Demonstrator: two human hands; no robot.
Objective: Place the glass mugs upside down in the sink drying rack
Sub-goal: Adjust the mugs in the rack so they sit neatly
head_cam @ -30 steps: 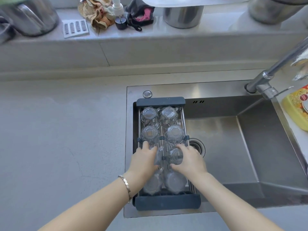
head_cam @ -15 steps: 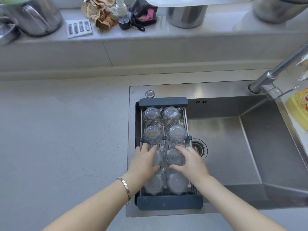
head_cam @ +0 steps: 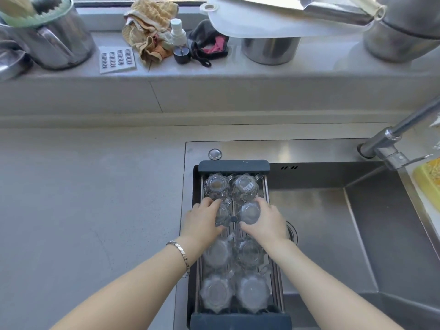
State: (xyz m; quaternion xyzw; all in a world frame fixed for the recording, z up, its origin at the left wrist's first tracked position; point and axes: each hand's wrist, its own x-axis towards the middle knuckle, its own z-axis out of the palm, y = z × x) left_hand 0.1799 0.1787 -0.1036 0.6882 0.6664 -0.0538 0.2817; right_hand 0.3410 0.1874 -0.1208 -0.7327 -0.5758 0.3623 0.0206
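A dark-ended wire drying rack (head_cam: 234,166) spans the left part of the steel sink (head_cam: 333,222). Several clear glass mugs stand upside down in it in two columns. My left hand (head_cam: 202,222) grips the left mug of the second row (head_cam: 223,213). My right hand (head_cam: 267,221) grips the right mug of that row (head_cam: 249,213). The back pair (head_cam: 216,185) (head_cam: 245,188) and the two nearer rows, such as one near mug (head_cam: 252,291), stand free of my hands.
A grey countertop (head_cam: 83,198) lies left of the sink. The faucet (head_cam: 390,139) reaches in from the right, with a yellow item (head_cam: 428,177) beside it. The back ledge holds steel pots (head_cam: 270,50), cloths (head_cam: 150,32), a spray bottle (head_cam: 178,36) and a grater (head_cam: 117,59).
Both hands have moved from the third row of mugs back to the second row and now hold that pair. The camera has tilted, so the rack sits lower in view.
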